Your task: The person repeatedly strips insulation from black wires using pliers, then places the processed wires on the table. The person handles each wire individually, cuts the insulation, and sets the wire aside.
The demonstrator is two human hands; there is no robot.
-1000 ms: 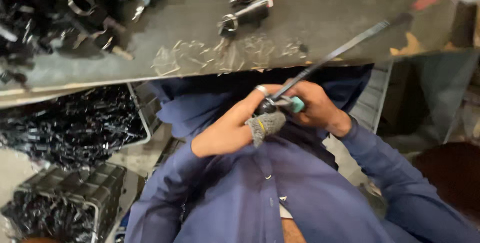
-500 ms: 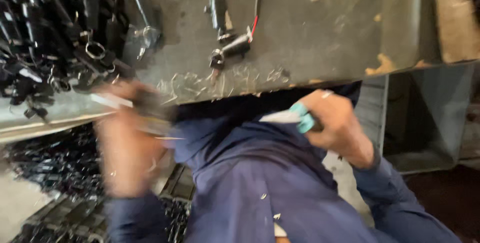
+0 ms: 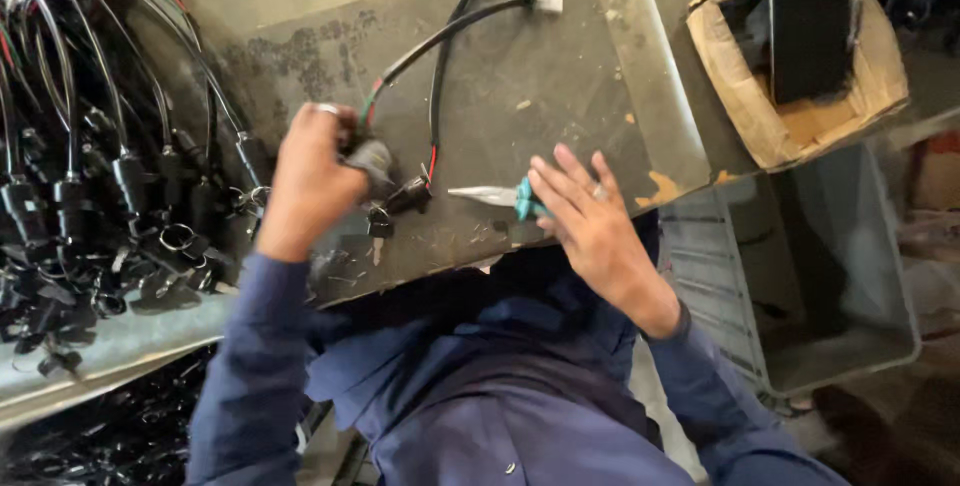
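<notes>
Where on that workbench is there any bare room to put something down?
Bare metal lies between the black cable and the cardboard box, above the right hand and pliers. Another patch lies top centre. The bench's other side, past the left hand, is crowded with a pile of wired switches.

One head-worn camera looks steeply down, close over the metal workbench (image 3: 560,96) and the person's lap.

The person wears a dark blue long-sleeved buttoned shirt (image 3: 470,396), with a ring on each of the bare hands.
</notes>
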